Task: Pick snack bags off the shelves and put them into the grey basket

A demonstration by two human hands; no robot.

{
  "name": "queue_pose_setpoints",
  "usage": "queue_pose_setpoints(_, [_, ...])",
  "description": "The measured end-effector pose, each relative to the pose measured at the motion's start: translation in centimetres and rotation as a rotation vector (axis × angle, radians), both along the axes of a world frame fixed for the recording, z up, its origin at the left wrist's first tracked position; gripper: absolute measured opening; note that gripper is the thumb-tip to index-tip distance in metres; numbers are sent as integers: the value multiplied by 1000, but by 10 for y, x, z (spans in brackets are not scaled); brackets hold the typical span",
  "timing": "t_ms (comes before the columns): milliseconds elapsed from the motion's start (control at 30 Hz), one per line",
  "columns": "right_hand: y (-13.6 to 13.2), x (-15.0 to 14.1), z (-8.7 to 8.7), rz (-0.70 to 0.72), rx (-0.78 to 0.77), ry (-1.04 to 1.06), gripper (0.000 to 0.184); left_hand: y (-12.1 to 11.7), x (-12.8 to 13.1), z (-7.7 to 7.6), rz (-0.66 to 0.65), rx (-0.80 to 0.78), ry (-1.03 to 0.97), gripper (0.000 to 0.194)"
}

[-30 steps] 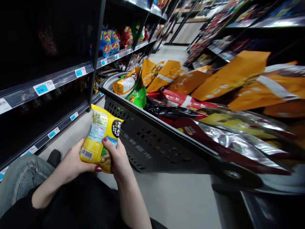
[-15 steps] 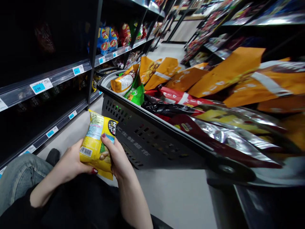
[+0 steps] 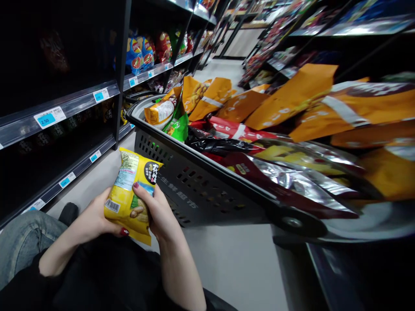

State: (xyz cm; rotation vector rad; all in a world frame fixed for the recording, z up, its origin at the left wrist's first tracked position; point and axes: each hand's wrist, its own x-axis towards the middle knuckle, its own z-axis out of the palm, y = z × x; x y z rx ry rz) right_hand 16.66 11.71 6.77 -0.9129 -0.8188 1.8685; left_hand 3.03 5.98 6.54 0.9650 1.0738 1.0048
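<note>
Both my hands hold a yellow snack packet [image 3: 129, 196] low in front of me, beside the basket. It has a barcode, a panel of small print and a picture of peanuts. At its lower left edge, my left hand [image 3: 100, 214] is closed on it, with the fingers hidden underneath. My right hand [image 3: 158, 211] grips the right edge, its thumb lying across the front. Close by on the right stands a dark grey perforated shopping basket [image 3: 207, 198], heaped with orange bags [image 3: 292, 99], a red bag [image 3: 233, 128], a green bag [image 3: 178, 127] and dark red packets [image 3: 256, 172].
On my left runs a black shelf unit [image 3: 74, 103] with price tags [image 3: 50, 117]. Blue crisp bags [image 3: 139, 54] stand farther along it. More shelves [image 3: 350, 28] line the right side. Grey floor [image 3: 236, 263] shows below the basket.
The view has shifted slightly, so the shelves and basket appear a little farther left. Both hands keep their hold on the yellow packet, which looks nearly unchanged in position.
</note>
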Motion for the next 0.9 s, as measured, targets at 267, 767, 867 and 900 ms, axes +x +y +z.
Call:
queue_pose_setpoints(267, [0,5,-5,47,257,73,51,-1,2,-4,106,110,243,60])
queue_pose_setpoints(767, [-7,-3,5,-6,225,75,49,-2,1,-2,26,168,48,64])
queue_pose_setpoints(867, [-12,-8,4,64,260,36,51,-3,-3,-3,15,163,-2,56])
queue_pose_setpoints(900, [-13,-9,3,80,309,-38,51,-4,-5,0,51,159,46,52])
